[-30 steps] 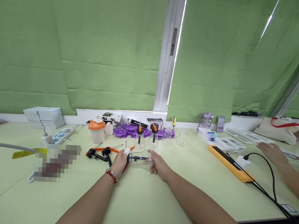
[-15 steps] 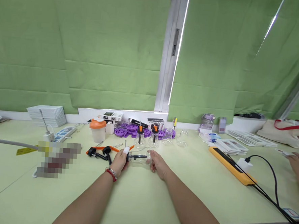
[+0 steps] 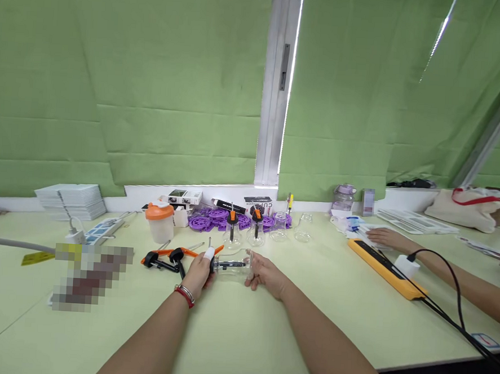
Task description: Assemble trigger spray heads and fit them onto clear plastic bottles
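A clear glass jar (image 3: 235,272) lies on its side between my hands, with a black rod-like part (image 3: 232,264) running inside it. My left hand (image 3: 198,271) is closed around the black fitting at its left end. Something white (image 3: 209,253) shows at the thumb, and a thin metal rod rises just behind. My right hand (image 3: 267,275) grips the jar's right end with bent fingers. Left of the jar lie loose black parts with orange handles (image 3: 177,256). Behind it stand two glass jars with black and orange fittings (image 3: 233,220) (image 3: 257,221) and two plain glass jars (image 3: 279,228) (image 3: 304,228).
Purple plastic pieces (image 3: 203,222), small boxes (image 3: 184,196) and an orange-lidded cup (image 3: 160,221) stand at the back. A yellow power strip (image 3: 384,268) with cables lies right. A co-worker's arm (image 3: 452,273) reaches across there. Booklets (image 3: 69,201) are stacked far left.
The view has shifted slightly. My hands still hold the jar, the right fingers spread a little more at its end. A co-worker's hand has reached in toward the cards at the right.
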### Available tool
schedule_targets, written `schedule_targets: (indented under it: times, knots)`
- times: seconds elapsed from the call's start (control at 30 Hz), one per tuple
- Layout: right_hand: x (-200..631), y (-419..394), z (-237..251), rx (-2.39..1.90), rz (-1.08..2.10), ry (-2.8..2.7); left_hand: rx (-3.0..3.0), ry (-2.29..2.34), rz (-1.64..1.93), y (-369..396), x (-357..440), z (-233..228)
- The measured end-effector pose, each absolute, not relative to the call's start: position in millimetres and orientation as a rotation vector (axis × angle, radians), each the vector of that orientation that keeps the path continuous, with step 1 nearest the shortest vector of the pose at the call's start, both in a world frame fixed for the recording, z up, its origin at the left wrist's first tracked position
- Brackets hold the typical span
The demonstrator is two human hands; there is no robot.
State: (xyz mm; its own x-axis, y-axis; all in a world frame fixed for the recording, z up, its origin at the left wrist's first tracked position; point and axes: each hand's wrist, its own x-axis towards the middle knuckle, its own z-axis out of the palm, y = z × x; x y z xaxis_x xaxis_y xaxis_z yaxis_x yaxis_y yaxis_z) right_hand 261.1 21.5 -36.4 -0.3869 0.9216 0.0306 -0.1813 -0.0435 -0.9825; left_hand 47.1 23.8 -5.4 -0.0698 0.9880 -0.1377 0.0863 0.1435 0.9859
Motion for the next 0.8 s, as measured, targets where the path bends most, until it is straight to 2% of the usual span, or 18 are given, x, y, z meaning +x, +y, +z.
schedule_targets:
  times: [0.27,0.47,0.8]
  knots:
    - [258.8,18.1,-31.2,-0.987,1.529,-1.369,1.17,1.36,1.106,23.0,47.4,-4.1]
    - [261.5,18.6,-32.1,-0.833,1.567,-1.395,1.156,1.379,1.102,23.4,47.6,-4.3]
    - [258.6,17.6,-34.7,-0.915,1.513,-1.347,1.193,1.339,1.103,25.4,46.9,-9.1]
